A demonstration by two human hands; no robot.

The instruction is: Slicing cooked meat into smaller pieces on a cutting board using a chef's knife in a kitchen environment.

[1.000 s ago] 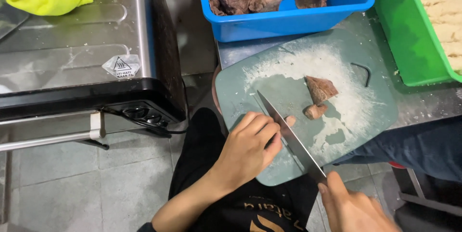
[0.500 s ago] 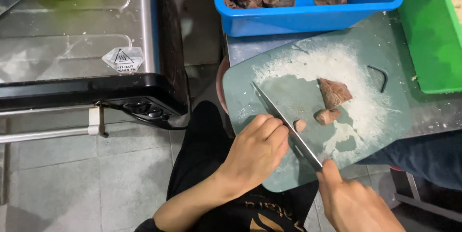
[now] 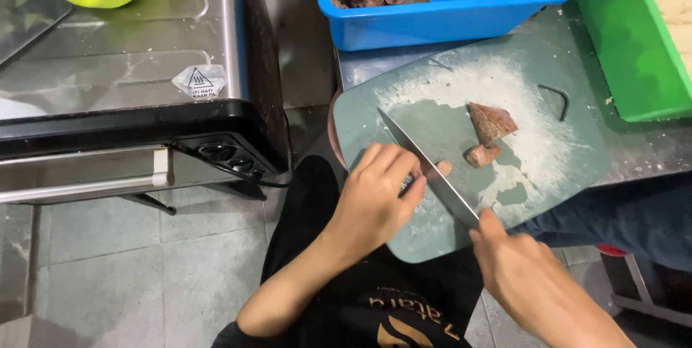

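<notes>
Grey-green cutting board carries two brown meat pieces; I see my right hand gripping the knife, left hand curled against its blade.

R hand grips knife on board, L hand steadying.

Knife handle hidden inside right hand; green crate at two o'clock, cut off by the edge.
</notes>
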